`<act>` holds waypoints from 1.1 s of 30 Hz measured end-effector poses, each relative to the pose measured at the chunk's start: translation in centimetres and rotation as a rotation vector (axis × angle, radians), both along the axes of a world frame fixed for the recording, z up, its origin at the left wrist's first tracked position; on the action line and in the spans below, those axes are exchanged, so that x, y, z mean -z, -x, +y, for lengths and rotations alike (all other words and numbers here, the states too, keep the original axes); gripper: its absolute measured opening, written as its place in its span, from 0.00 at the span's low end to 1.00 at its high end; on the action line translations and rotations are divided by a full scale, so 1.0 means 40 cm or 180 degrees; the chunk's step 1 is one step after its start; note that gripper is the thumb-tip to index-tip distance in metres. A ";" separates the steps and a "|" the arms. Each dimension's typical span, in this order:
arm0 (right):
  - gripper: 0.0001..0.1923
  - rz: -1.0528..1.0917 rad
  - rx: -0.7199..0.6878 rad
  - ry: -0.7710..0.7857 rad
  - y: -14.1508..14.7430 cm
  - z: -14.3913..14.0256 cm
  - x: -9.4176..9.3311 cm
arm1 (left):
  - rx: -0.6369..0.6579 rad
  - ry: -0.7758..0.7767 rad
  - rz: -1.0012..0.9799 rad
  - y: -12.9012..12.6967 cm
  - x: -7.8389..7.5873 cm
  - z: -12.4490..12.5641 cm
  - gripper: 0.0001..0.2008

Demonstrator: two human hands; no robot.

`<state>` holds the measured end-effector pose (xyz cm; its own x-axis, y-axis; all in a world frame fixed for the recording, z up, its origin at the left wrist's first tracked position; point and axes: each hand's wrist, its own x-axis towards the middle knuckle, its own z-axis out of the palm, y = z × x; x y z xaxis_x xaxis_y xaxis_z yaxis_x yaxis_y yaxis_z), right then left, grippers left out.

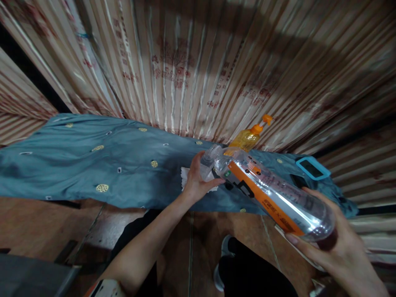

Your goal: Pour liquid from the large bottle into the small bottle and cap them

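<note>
While a pleated curtain (173, 70) backs it, a long, blue-green cloth-covered bench (77, 161) runs far to the left, its front edge beside the person's legs (256, 268). Above its right half tilts a large clear bottle (272, 198), orange-labelled, neck leftward, its contents hard to tell. The right hand (345, 247) has its fingers wrapped around the base. Behind stands a spray bottle (246, 140) with yellow liquid (243, 143) inside. At the neck, the left hand's (196, 179) fingers curl around clear plastic (206, 171).

An "×" seems legible on the orange label (264, 203) of the bottle (287, 196); the panels' (198, 103) lettering is blurred.
</note>
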<state>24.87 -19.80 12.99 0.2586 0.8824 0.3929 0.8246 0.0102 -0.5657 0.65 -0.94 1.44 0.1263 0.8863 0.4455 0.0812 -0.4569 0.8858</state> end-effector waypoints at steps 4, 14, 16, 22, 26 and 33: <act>0.45 -0.0098 0.0059 0.0035 -0.002 -0.003 -0.001 | 0.0015 0.0022 0.0008 0.001 0.001 0.001 0.51; 0.48 0.0125 0.0119 0.0155 0.005 0.000 -0.011 | -0.0005 -0.0008 -0.0030 0.002 -0.001 0.000 0.51; 0.47 0.0146 0.0077 0.0139 0.003 -0.001 -0.011 | 0.0011 0.0013 -0.0032 0.002 -0.001 -0.001 0.51; 0.47 0.0085 0.0065 0.0137 -0.001 -0.008 -0.004 | 0.0015 0.0064 -0.0017 0.002 -0.001 -0.001 0.52; 0.48 0.0125 0.0115 0.0188 -0.004 -0.011 0.002 | 0.0019 0.0038 -0.0031 0.001 -0.002 -0.001 0.52; 0.46 0.0016 0.0110 0.0124 -0.003 -0.009 -0.003 | 0.0041 0.0065 -0.0029 0.002 -0.002 -0.001 0.51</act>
<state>24.97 -20.15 13.11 0.2912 0.8875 0.3571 0.8212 -0.0404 -0.5692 0.57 -0.97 1.53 0.1338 0.8935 0.4287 0.0672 -0.4398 0.8956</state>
